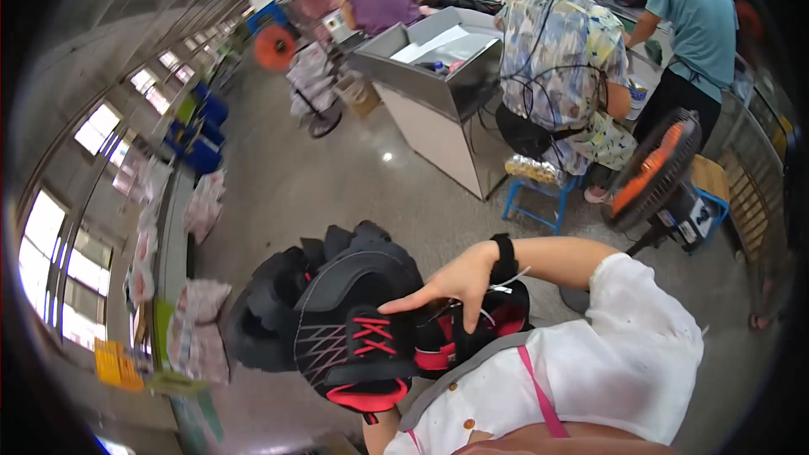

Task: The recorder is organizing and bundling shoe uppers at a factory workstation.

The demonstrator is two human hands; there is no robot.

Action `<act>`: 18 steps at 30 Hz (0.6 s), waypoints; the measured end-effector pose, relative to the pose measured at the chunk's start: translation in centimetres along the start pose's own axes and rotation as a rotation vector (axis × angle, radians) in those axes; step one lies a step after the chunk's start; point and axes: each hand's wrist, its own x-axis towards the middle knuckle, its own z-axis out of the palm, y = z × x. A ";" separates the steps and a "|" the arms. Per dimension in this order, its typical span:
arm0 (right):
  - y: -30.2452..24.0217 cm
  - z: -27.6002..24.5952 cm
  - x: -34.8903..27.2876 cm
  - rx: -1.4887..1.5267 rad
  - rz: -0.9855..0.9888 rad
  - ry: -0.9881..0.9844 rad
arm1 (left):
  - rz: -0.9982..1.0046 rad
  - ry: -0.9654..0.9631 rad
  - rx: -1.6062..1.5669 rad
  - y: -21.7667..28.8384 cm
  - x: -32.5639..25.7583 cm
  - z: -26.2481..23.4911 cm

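A black shoe upper (324, 320) with red criss-cross lacing and a red-lined collar is in front of my body. My right hand (455, 282), with a black band at its wrist, reaches over from the right. Its index finger is stretched out to the upper beside the lacing, and its thumb points down, spread apart. Below the collar a bit of my left forearm (379, 434) shows; the left hand is hidden behind the upper. More black uppers (261, 320) bunch together just beyond it. Other black-and-red shoe pieces (434, 347) lie against my body, under my right hand.
Ahead stands a metal-topped workstation (438, 118). A person in a patterned shirt (552, 59) sits on a blue stool (539, 202); another in teal (695, 21) stands. A floor fan (657, 173) is at right. Sacks (198, 329) and blue drums (202, 139) line the left wall.
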 end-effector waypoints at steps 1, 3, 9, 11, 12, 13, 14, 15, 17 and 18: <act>0.8 -2.6 -0.9 -0.012 0.021 0.081 | 0.014 -0.021 -0.028 -3.4 4.8 -0.8; 2.7 -8.2 -2.0 -0.127 -0.013 0.222 | 0.034 -0.060 -0.072 -9.5 10.8 -4.3; 5.3 -28.2 -2.2 -0.126 0.123 0.283 | 0.025 -0.185 -0.132 -23.8 26.1 -14.4; 6.8 -33.4 -2.4 -0.142 0.065 0.281 | -0.017 -0.204 -0.175 -26.9 26.7 -17.5; 6.8 -36.1 -2.3 -0.146 0.044 0.272 | -0.034 -0.201 -0.193 -28.4 27.8 -18.4; 6.6 -39.1 -2.5 -0.158 0.029 0.268 | -0.041 -0.201 -0.215 -30.7 29.5 -19.0; 6.7 -41.9 -2.7 -0.220 0.087 0.267 | -0.046 -0.203 -0.238 -33.1 31.2 -19.5; 7.4 -44.8 -2.9 -0.285 0.038 0.282 | -0.046 -0.208 -0.257 -35.8 33.3 -20.3; 8.0 -50.0 -4.0 -0.335 0.064 0.333 | -0.043 -0.234 -0.300 -41.2 38.1 -22.5; 8.7 -52.5 -4.5 -0.353 0.050 0.380 | -0.039 -0.252 -0.318 -43.8 40.6 -24.1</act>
